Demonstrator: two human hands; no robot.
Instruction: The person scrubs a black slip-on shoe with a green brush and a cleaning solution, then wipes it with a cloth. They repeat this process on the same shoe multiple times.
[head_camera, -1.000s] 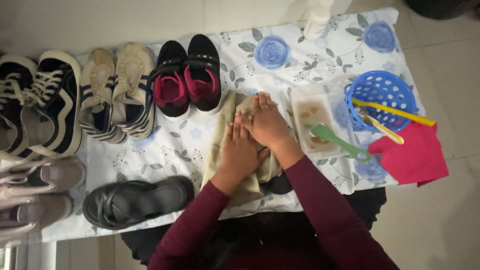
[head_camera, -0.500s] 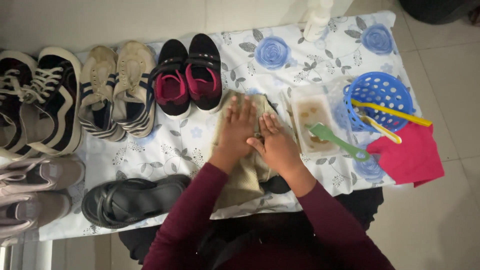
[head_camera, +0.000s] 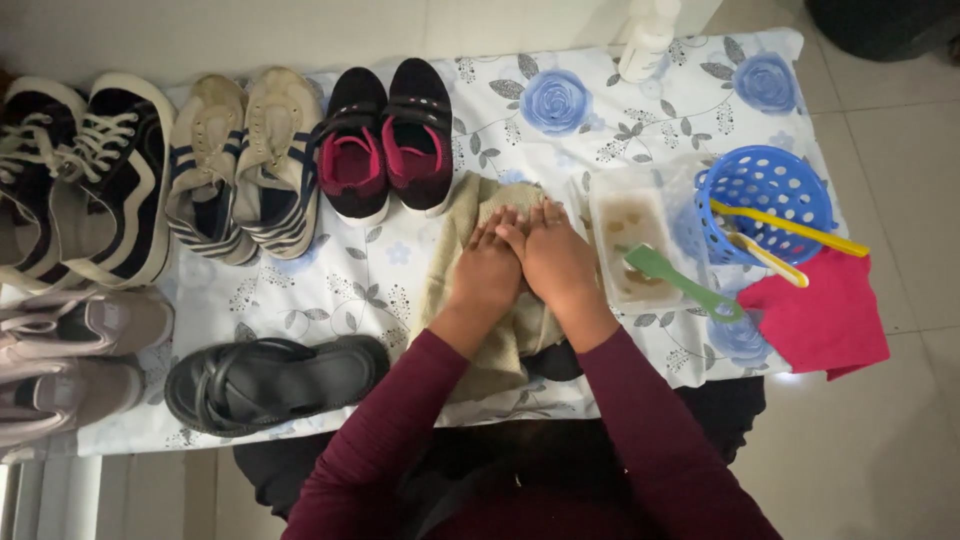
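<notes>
Both hands (head_camera: 522, 268) press flat on the beige cloth (head_camera: 468, 222) beneath them

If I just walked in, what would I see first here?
Probably the two hands in the middle: the left hand and right hand press side by side on a beige cloth that covers something dark. To the left, a row of shoes lines the flowered sheet, with the black and pink pair just above the cloth. On the right sit a bright blue basket and a red cloth.
</notes>
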